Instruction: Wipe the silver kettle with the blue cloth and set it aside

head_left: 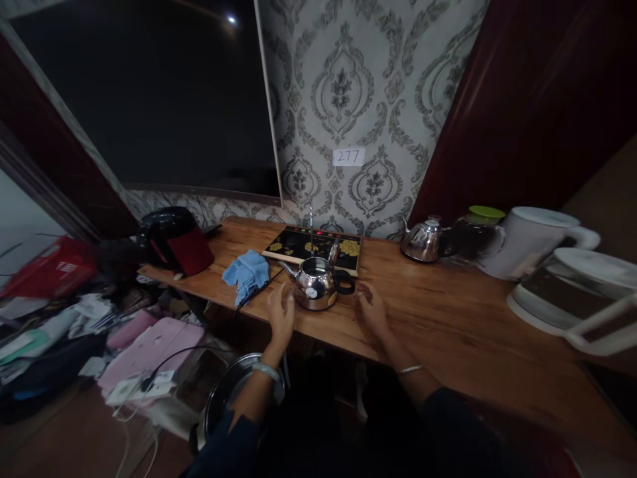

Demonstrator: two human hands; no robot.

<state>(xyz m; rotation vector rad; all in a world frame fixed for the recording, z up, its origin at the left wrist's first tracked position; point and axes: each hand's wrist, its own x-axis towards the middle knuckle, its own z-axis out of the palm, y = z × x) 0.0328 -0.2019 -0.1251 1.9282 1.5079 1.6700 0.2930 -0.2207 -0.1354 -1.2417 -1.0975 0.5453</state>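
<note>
A shiny metal kettle (314, 292) with a black handle stands upright near the table's front edge, its spout toward the left and its lid (334, 252) raised. To its left is my left hand (281, 311), fingers apart, close to the kettle's side; whether it touches I cannot tell. My right hand (372, 307) hovers by the black handle with loosely curled fingers and holds nothing. Behind the kettle lies a black tea stove (293, 242) with gold flowers, lit buttons and a thin upright metal spout (312, 226). A crumpled blue cloth (247, 272) rests left of the kettle.
On the wooden table (423, 312), a second metal kettle (421, 240), a glass pot with a green lid (478, 232), a white jug (530, 242) and a large clear pitcher (552, 292) stand right. A red-black appliance (176, 242) is left. Below sits a metal-rimmed bin (219, 392).
</note>
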